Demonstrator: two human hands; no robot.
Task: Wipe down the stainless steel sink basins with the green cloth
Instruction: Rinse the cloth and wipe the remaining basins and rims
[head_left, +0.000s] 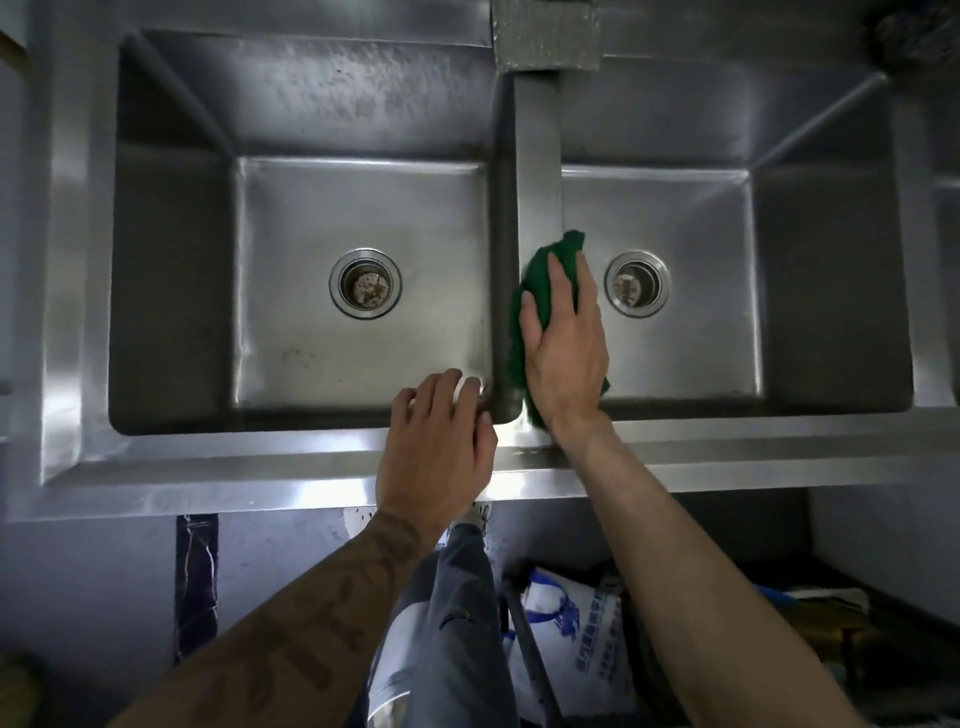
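A stainless steel double sink fills the view, with a left basin (311, 208) and a right basin (701, 218). My right hand (566, 348) lies flat with straight fingers on the green cloth (563, 249). It presses the cloth against the divider (537, 156) and the right basin's left wall. My left hand (436, 441) is at the near right corner of the left basin. Its fingers curl over a small white round object (465, 382), which is mostly hidden.
Each basin has a round drain strainer, one on the left (365, 283) and one on the right (636, 283). A grey block (545, 36) stands at the back above the divider. The sink's front rim (260, 467) runs across. Below it lie a white printed bag (571, 639) and other items.
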